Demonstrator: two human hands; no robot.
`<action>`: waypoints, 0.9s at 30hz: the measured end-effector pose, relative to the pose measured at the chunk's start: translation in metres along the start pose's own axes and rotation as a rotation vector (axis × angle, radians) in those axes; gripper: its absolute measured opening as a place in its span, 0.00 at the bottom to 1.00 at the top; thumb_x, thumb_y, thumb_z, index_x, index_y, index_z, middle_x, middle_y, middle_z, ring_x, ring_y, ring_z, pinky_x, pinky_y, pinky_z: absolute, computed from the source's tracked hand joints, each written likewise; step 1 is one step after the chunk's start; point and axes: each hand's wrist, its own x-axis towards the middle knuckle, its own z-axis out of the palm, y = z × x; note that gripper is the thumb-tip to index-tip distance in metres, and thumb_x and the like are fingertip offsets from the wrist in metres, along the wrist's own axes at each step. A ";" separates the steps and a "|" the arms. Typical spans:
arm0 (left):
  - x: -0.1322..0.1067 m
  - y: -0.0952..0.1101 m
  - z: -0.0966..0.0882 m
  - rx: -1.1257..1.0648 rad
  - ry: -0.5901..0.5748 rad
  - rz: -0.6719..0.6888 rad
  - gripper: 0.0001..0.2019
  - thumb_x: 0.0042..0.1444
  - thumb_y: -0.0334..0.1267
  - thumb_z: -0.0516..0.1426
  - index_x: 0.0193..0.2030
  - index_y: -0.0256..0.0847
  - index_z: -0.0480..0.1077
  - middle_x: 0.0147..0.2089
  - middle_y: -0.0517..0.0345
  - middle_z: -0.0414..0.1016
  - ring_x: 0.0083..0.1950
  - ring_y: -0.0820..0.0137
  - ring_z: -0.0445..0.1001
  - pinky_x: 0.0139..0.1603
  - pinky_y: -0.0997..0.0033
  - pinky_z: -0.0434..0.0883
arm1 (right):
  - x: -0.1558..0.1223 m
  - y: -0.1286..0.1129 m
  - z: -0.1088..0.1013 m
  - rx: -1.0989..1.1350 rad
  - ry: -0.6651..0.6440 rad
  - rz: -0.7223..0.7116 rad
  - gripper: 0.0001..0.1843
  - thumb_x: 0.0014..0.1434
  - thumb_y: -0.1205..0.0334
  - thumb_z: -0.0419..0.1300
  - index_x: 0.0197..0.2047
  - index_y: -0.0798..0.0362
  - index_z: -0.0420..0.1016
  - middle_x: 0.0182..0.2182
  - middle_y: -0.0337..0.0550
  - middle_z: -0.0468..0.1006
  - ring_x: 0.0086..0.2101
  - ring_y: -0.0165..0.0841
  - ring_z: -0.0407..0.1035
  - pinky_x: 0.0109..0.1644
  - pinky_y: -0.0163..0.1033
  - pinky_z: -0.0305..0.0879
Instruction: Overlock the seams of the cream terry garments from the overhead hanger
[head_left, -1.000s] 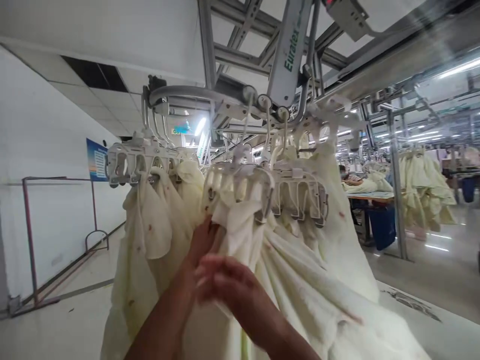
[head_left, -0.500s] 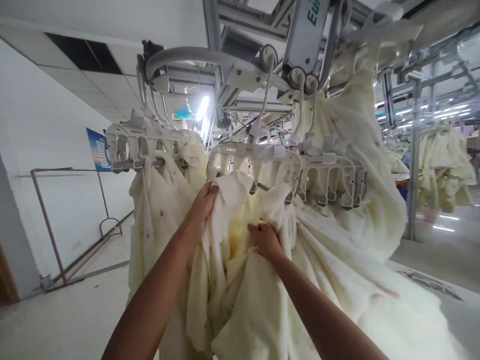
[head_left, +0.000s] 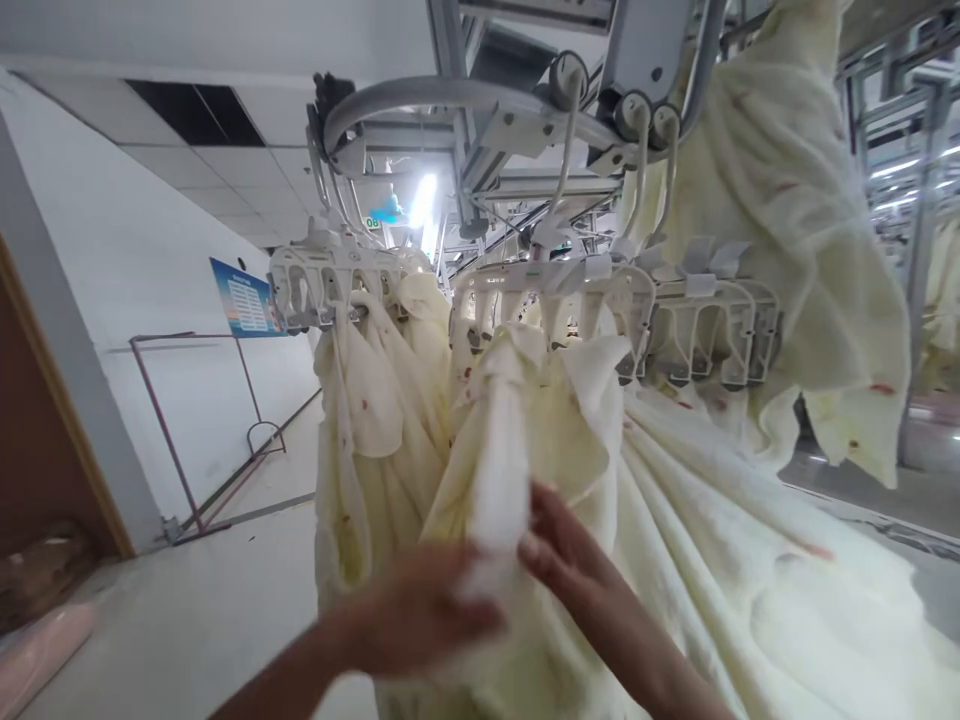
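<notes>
Cream-coloured fabric with small reddish marks hangs from a white clamp hanger in front of me. A whitish fold of it, smeared by motion, runs down between my hands. My left hand is at the lower end of this fold, too blurred to show how its fingers lie. On the fold's right side is my right hand, its thumb in front and fingers partly behind the cloth, seemingly pinching the edge.
More cream fabric hangs at the left and fans out at the right. A curved overhead rail carries the hangers on hooks. A thin metal frame stands by the left wall, near a blue poster.
Both hands have come down from the top of the fabric near the clamps and closer together. The whitish fold now hangs between them. The view has turned slightly left.
</notes>
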 end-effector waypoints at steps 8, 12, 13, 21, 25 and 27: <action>0.120 -0.022 0.009 0.106 0.541 0.046 0.13 0.52 0.48 0.56 0.35 0.39 0.71 0.34 0.53 0.75 0.36 0.69 0.73 0.35 0.72 0.68 | -0.018 -0.038 -0.034 0.404 0.005 0.456 0.27 0.50 0.53 0.63 0.50 0.61 0.68 0.31 0.53 0.79 0.30 0.43 0.75 0.33 0.42 0.73; 0.142 -0.050 -0.007 0.127 0.614 -0.006 0.09 0.50 0.41 0.58 0.27 0.36 0.69 0.26 0.56 0.72 0.34 0.67 0.72 0.40 0.65 0.67 | -0.026 -0.049 -0.047 0.228 -0.071 0.450 0.25 0.45 0.57 0.68 0.44 0.58 0.71 0.28 0.50 0.79 0.27 0.43 0.75 0.29 0.41 0.73; 0.137 -0.052 -0.021 0.126 0.653 -0.015 0.10 0.52 0.40 0.56 0.26 0.36 0.68 0.25 0.57 0.71 0.34 0.67 0.72 0.41 0.63 0.67 | -0.026 -0.047 -0.051 0.147 -0.070 0.461 0.22 0.44 0.59 0.69 0.42 0.57 0.71 0.28 0.49 0.79 0.27 0.43 0.75 0.28 0.40 0.73; 0.072 0.015 -0.151 0.032 0.735 0.078 0.22 0.53 0.53 0.50 0.43 0.36 0.69 0.35 0.53 0.76 0.38 0.64 0.74 0.40 0.66 0.70 | -0.021 -0.022 -0.033 0.173 0.008 0.484 0.21 0.48 0.56 0.66 0.43 0.54 0.69 0.34 0.51 0.79 0.33 0.46 0.74 0.34 0.45 0.73; 0.021 -0.009 -0.105 0.045 0.150 -0.155 0.27 0.40 0.47 0.63 0.47 0.38 0.69 0.43 0.51 0.76 0.41 0.59 0.74 0.38 0.66 0.72 | -0.035 -0.009 -0.012 0.275 -0.146 0.534 0.29 0.48 0.49 0.65 0.49 0.55 0.66 0.37 0.52 0.78 0.35 0.46 0.74 0.37 0.48 0.73; -0.015 -0.037 -0.076 0.006 -0.137 -0.305 0.24 0.41 0.42 0.64 0.48 0.40 0.70 0.47 0.52 0.75 0.47 0.58 0.72 0.45 0.65 0.71 | -0.044 -0.002 -0.015 0.164 -0.335 0.531 0.28 0.46 0.52 0.67 0.48 0.56 0.68 0.38 0.50 0.78 0.37 0.45 0.73 0.40 0.46 0.72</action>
